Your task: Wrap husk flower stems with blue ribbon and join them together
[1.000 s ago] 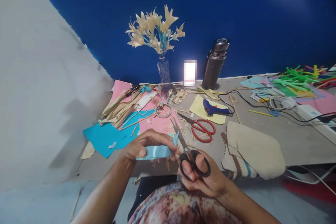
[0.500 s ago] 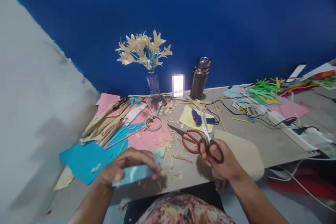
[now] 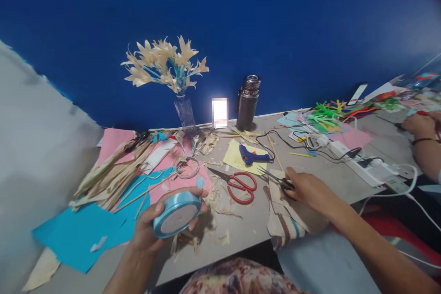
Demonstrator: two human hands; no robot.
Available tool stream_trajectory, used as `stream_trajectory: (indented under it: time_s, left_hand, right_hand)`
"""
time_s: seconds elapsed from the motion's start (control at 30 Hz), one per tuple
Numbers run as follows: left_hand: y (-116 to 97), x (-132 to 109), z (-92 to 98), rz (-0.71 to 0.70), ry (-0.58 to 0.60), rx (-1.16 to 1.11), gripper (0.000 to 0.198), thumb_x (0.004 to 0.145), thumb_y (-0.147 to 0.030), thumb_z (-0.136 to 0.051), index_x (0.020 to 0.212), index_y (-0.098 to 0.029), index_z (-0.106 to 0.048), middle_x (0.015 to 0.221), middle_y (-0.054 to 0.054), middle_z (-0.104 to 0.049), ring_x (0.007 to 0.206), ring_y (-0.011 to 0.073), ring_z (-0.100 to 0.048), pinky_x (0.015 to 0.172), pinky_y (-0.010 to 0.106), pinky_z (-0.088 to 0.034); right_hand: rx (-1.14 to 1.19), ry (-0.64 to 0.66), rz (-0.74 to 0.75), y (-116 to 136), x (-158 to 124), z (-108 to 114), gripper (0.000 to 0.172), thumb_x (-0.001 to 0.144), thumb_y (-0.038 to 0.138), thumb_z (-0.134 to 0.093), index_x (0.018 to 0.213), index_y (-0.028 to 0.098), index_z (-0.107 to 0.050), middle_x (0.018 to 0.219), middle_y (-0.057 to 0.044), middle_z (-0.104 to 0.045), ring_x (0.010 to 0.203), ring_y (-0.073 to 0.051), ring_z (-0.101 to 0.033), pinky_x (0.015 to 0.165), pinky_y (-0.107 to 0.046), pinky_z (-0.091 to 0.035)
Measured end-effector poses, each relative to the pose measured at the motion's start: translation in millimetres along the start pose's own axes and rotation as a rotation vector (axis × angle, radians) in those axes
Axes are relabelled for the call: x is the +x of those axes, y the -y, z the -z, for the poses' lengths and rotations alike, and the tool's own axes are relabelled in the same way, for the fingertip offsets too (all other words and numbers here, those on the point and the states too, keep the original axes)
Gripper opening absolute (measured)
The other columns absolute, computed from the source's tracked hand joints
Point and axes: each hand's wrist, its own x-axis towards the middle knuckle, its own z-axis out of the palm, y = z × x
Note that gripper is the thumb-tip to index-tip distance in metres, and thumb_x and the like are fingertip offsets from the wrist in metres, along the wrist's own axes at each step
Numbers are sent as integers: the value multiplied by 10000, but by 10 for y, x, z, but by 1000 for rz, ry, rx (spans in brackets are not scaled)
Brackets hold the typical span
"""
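Observation:
My left hand [image 3: 149, 229] is wrapped round a roll of light blue ribbon [image 3: 177, 212], held above the table's front edge with its round face towards me. My right hand [image 3: 305, 189] rests on a folded beige cloth [image 3: 285, 218] at the right, fingers closed on black-handled scissors [image 3: 277, 180] that lie low over the cloth, blades pointing left.
Red-handled scissors [image 3: 239, 186] lie between my hands. A blue glue gun [image 3: 251, 156] sits on yellow paper, with black cables and a power strip [image 3: 358, 165] to the right. Blue and pink paper, dried leaves, a flower vase [image 3: 184, 110] and a steel flask [image 3: 247, 103] stand behind. Another person's arm [image 3: 425, 140] rests far right.
My right hand swung the black scissors away from the ribbon to the right and down onto the cloth. My left hand lowered and turned the ribbon roll. The view panned right.

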Motion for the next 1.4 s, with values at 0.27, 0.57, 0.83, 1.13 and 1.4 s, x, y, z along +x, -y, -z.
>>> stream_trajectory:
  time_s: [0.27, 0.57, 0.83, 1.13, 1.4]
  left_hand:
    - [-2, -11, 18, -8, -28, -27, 673, 704, -552, -676, 1186, -83, -699, 1036, 193, -707, 744, 266, -636, 668, 365, -511]
    - [-65, 125, -281, -128, -42, 692, 601, 753, -523, -672, 1244, -177, -688, 1184, 130, -675, 1016, 313, -610, 883, 369, -468]
    - [-117, 148, -544, -223, 47, 1135, 541, 807, -358, -687, 1335, -267, -612, 1386, 105, -585, 1273, 331, -521, 1098, 457, -362]
    - [-287, -209, -244, -147, -44, 1256, 519, 801, -367, -703, 1307, -274, -634, 1572, 108, -365, 1424, 396, -334, 1136, 544, -309]
    - [-105, -587, 518, -112, -736, 1724, 522, 832, -467, -618, 1263, -174, -623, 1358, 171, -570, 1267, 372, -515, 1075, 548, -390]
  right_hand:
    - [413, 214, -57, -297, 200, -182, 87, 720, 184, -620, 695, 189, -536, 637, 24, -582, 582, -128, -484, 531, -234, -282]
    - [823, -107, 230, 619, 200, 364, 239, 903, 404, -569, 814, 199, -654, 794, -43, -666, 715, -182, -584, 650, -280, -420]
    - [1099, 59, 494, 1397, 559, 323, 392, 861, 504, -640, 1058, 171, -704, 953, -66, -686, 734, -164, -575, 638, -265, -434]
    - [1452, -2, 155, 1454, 671, 257, 309, 763, 460, -735, 764, 155, -689, 553, 43, -511, 491, -85, -369, 484, -238, -269]
    - [1725, 171, 107, 1378, 822, 161, 352, 695, 458, -819, 726, 148, -654, 466, 72, -414, 438, -54, -257, 459, -238, -139]
